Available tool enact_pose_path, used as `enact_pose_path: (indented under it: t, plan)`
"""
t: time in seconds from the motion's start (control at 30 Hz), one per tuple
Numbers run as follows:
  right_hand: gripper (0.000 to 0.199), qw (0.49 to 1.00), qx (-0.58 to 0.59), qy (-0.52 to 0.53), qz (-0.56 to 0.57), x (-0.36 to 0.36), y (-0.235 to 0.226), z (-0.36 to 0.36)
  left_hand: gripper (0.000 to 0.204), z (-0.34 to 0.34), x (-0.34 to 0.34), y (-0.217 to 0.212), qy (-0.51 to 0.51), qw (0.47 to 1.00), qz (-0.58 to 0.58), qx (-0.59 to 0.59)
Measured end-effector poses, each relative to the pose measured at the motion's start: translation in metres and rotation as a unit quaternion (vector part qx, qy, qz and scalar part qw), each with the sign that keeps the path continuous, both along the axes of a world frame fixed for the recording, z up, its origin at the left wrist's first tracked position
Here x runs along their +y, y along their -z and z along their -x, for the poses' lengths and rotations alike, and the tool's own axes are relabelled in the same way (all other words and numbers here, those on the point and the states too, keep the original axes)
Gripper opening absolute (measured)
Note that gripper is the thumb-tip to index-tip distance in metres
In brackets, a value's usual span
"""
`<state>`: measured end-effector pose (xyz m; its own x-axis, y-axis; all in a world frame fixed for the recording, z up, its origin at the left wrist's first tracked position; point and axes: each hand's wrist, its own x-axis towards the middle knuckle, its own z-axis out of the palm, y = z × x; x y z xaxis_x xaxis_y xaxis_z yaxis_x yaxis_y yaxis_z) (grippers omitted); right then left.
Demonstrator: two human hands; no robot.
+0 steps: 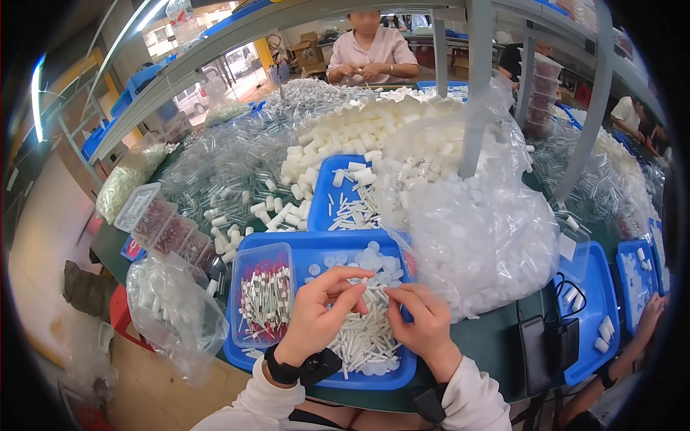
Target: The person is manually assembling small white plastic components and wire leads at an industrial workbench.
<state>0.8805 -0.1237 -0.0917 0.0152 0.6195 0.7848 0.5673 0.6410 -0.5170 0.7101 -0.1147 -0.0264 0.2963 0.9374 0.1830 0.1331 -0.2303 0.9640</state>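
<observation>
Tan floor (162, 388) past table's left edge; left hand (320, 312), thumb and index slightly apart, over white sticks (352, 343) mid-tray; right hand (422, 323) fingertips bunched, can't tell grip; green tabletop (467, 348) strip between blue tray (408, 368) and 2 black cases (533, 352).

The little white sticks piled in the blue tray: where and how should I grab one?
Come from above at the near end of the pile of white sticks, since the blue tray has raised sides. Pinch one across its middle: they look thin and straight and lie jumbled at all angles, so one on top, with its sides free, should probably lift easiest.
</observation>
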Motion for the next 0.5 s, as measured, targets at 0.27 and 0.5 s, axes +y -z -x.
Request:
enact_pose_path:
  t: [0.27,0.5]
  plan:
    - [0.024,1.000,-0.004,-0.009,-0.027,0.005,0.002,-0.001,0.022,0.000,0.004,0.006,0.010,1.000,-0.002,-0.028]
    - [0.022,0.999,-0.021,-0.021,-0.012,-0.003,0.000,0.000,0.027,0.000,0.003,0.014,0.040,0.998,-0.020,-0.034]
